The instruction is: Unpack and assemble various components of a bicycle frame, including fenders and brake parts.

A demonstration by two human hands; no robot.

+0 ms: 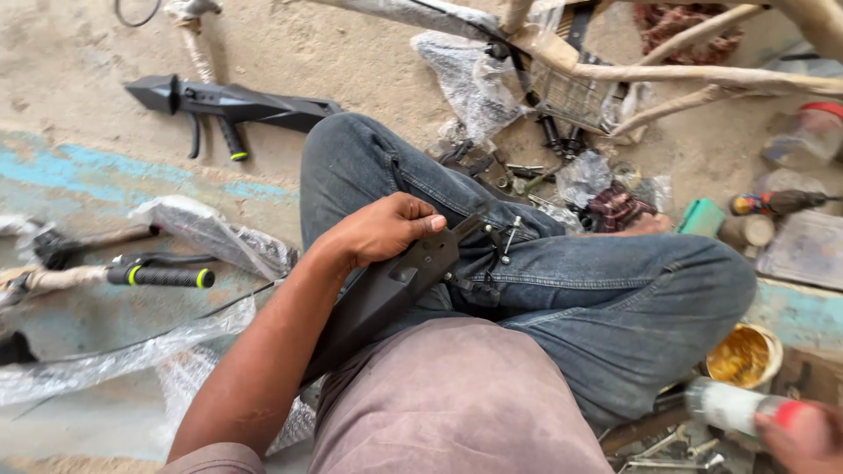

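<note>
The black panel (pixel 386 294) lies slanted across the person's lap, resting on the crossed jeans-clad leg (pixel 597 290), its upper end toward the knee and its lower end running down beside the left forearm. The left hand (pixel 386 230) grips the panel's upper edge, fingers curled over it and thumb pressed along the top. A few small bolts (pixel 507 239) stick up from the panel's end, just beside the fingertips.

The right hand (pixel 803 436), at the bottom right corner of the view and partly cut off, is closed around a white can (pixel 733 407) with a red cap end, held sideways, well apart from the panel. Just above it on the floor stands an open tin (pixel 745 355) with yellow grease inside.

On the floor at the far left, a second black panel (pixel 228 105) with two handles lies flat. Nearer, at the left edge, a handlebar with a black grip (pixel 162 276) banded in yellow-green rests among clear plastic wrapping (pixel 211 233). Beyond the knee, wrapped frame tubes (pixel 694 75) and a wire basket (pixel 571 92) stand among loose small parts. A green box (pixel 702 217) and a screwdriver (pixel 777 204) lie near the right edge of the floor.
</note>
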